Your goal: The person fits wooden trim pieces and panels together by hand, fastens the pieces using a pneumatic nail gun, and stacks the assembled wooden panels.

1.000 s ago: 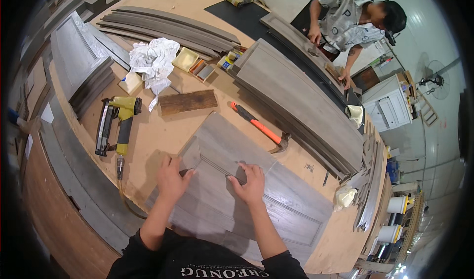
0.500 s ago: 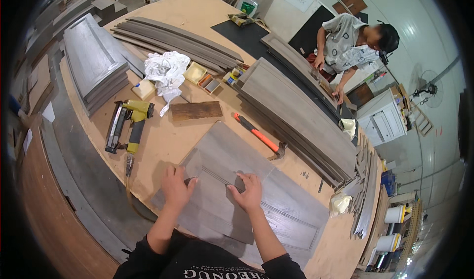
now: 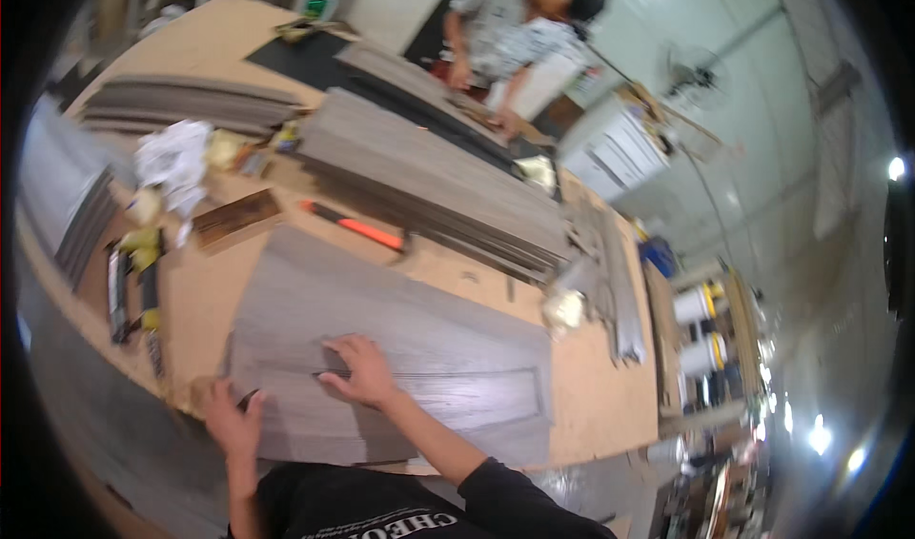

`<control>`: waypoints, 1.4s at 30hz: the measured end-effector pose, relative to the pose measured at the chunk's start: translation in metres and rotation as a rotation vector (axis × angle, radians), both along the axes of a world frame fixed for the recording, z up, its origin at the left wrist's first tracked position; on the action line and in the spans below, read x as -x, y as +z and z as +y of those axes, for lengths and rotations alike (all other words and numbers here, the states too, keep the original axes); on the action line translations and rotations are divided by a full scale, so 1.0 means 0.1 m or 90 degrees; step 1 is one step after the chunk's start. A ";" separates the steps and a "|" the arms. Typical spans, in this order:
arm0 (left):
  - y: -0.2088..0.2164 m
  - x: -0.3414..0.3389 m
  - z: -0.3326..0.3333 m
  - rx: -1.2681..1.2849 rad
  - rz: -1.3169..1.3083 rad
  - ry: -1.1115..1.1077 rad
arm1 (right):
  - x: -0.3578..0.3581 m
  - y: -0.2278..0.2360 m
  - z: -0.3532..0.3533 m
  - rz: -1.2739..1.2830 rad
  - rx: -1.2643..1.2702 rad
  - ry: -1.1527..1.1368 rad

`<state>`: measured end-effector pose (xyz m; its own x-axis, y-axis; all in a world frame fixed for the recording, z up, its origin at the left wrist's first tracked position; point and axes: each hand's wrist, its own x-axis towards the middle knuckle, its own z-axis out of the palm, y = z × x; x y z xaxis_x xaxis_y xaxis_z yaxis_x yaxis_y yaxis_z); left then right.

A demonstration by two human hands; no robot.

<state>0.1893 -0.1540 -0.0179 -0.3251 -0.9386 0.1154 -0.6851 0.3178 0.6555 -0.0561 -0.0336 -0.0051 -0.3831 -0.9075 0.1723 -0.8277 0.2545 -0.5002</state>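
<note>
In front of me on the workbench lies a grey wood-grain panel [image 3: 429, 315] with grooved lines, narrower toward the right. A smaller grey board seems to lie over its near-left part, but blur hides its outline. My right hand [image 3: 364, 369] rests on the panel beside a groove, fingers stretched out and thumb apart. At the panel's near-left edge is my left hand [image 3: 233, 420], its thumb spread from the fingers with a dark gap between. Whether it touches the edge I cannot tell. Beyond the panel lies a claw hammer [image 3: 357, 226] with an orange-and-black handle.
A yellow-and-black nail gun [image 3: 138, 282] lies left, near a brown wood block [image 3: 236, 220] and white cloth [image 3: 173, 162]. Stacked grey panels [image 3: 419, 172] stand beyond the hammer. Across the bench a person [image 3: 500, 39] works on a board. A plastic bag [image 3: 567, 307] lies right.
The view has swung right, shifting the bench leftward in the picture. My left hand has moved toward the panel's near-left edge; my right stays on the panel, fingers more outstretched.
</note>
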 end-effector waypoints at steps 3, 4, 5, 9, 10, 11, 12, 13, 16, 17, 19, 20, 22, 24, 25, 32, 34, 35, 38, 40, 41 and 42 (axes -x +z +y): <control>-0.05 -0.24 0.05 -0.069 0.129 -0.034 | 0.19 0.12 0.40 0.072 0.055 -0.152; -0.12 -0.36 0.07 -0.045 0.127 -0.020 | 0.42 0.10 0.71 0.116 0.050 -0.239; -0.08 -0.45 0.08 -0.051 0.130 -0.037 | 0.69 0.04 1.13 0.130 0.070 -0.342; -0.24 -0.90 0.19 -0.226 0.190 -0.076 | 1.28 0.12 2.70 0.187 -0.006 -0.757; -0.33 -0.92 0.22 -0.207 0.230 -0.080 | 1.33 0.09 2.97 0.264 -0.167 -0.889; -0.31 -0.87 0.27 -0.200 0.233 -0.072 | 1.38 0.04 3.27 0.239 -0.191 -0.924; -0.26 -0.80 0.33 -0.320 0.309 -0.027 | 1.43 -0.03 3.50 0.208 -0.216 -0.958; -0.22 -0.75 0.38 -0.435 0.383 0.021 | 1.49 -0.07 3.64 0.196 -0.208 -0.946; -0.23 -0.67 0.50 -0.435 0.408 0.115 | 1.52 -0.22 3.74 -0.055 -0.109 -0.828; -0.22 -0.74 0.49 -0.419 0.393 0.115 | 1.48 -0.17 3.58 -0.025 -0.060 -0.826; -0.23 -0.74 0.51 -0.414 0.416 0.137 | 1.48 -0.15 3.50 0.002 -0.002 -0.827; -0.25 -0.71 0.54 -0.406 0.415 0.133 | 1.52 -0.16 3.53 0.003 0.001 -0.814; -0.28 -0.67 0.56 -0.385 0.414 0.207 | 1.59 -0.19 3.53 -0.003 0.012 -0.799; -0.24 -0.68 0.62 -0.379 0.408 0.260 | 1.66 -0.18 3.42 0.008 0.025 -0.749; -0.23 -0.70 0.64 -0.381 0.402 0.312 | 1.72 -0.18 3.33 0.001 0.033 -0.744; -0.68 -1.29 0.52 -0.374 0.434 0.301 | 2.20 -0.24 2.52 -0.006 0.068 -0.589; -0.31 -1.03 0.77 -0.339 0.604 0.296 | 2.32 -0.17 2.33 0.003 0.056 -0.521; -0.29 -1.03 0.77 -0.340 0.594 0.280 | 2.39 -0.17 2.28 0.013 0.077 -0.515; -0.48 -1.02 0.75 -0.332 0.585 0.230 | 2.57 -0.12 2.06 0.018 0.072 -0.504; -0.57 -1.06 0.74 -0.319 0.575 0.217 | 2.68 -0.08 2.01 0.007 0.036 -0.488; -0.61 -1.18 0.77 -0.311 0.569 0.220 | 2.70 -0.09 1.97 -0.017 0.060 -0.493; -0.77 -1.32 0.68 -0.312 0.565 0.230 | 2.71 -0.10 1.91 -0.040 0.082 -0.493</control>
